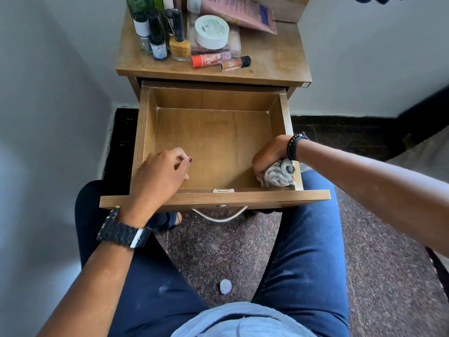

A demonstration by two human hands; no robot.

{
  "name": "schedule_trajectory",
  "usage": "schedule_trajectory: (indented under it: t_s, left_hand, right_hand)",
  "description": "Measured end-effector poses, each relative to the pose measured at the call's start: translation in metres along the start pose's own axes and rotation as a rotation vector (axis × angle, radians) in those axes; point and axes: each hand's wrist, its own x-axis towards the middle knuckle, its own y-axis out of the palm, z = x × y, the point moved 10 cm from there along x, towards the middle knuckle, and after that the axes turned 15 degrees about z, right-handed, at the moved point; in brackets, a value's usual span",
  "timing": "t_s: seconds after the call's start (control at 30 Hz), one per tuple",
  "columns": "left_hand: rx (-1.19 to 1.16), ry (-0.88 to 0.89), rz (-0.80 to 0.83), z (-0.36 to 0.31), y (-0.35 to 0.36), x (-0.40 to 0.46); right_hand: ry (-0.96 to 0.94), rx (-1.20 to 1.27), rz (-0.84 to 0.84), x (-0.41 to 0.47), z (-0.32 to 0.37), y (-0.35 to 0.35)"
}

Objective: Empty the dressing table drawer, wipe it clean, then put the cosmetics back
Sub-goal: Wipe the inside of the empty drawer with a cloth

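Note:
The wooden drawer (213, 100) is pulled out wide and its floor is bare. In its near right corner my right hand (269, 154) is shut on a bunched grey-white cloth (279, 176), pressing it against the bottom. My left hand (161, 173) hovers over the near left part of the drawer, fingers loosely curled and holding nothing. The cosmetics stand on the dressing table top (274, 59): several dark bottles (155, 32), a yellow nail polish (180, 47), a white jar (211, 31), an orange tube (209, 60), a small lipstick (235, 63) and a pink tube (240, 10).
Walls close in on the left and back right. My legs in blue trousers sit under the drawer front, whose metal handle (220, 216) hangs below. A small pale ball (225, 286) lies on the speckled floor between my knees.

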Motion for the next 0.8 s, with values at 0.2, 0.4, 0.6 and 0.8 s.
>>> schedule_trajectory:
  t_s: [0.2,0.4,0.6,0.8]
  left_hand:
    - [-0.155,0.085,-0.146,0.013,-0.034,-0.016]
    - [-0.324,0.131,-0.286,0.030,-0.053,-0.026]
    - [-0.657,0.089,-0.394,0.060,-0.061,-0.029]
    - [-0.850,-0.003,-0.442,0.080,-0.060,-0.028]
  right_hand:
    - [-0.242,0.474,-0.115,0.008,-0.010,-0.016]
    - [-0.581,0.740,-0.094,0.010,0.050,-0.027]
    - [-0.737,0.670,-0.018,0.016,0.134,-0.048]
    - [-0.784,0.582,-0.014,0.015,0.192,-0.058]
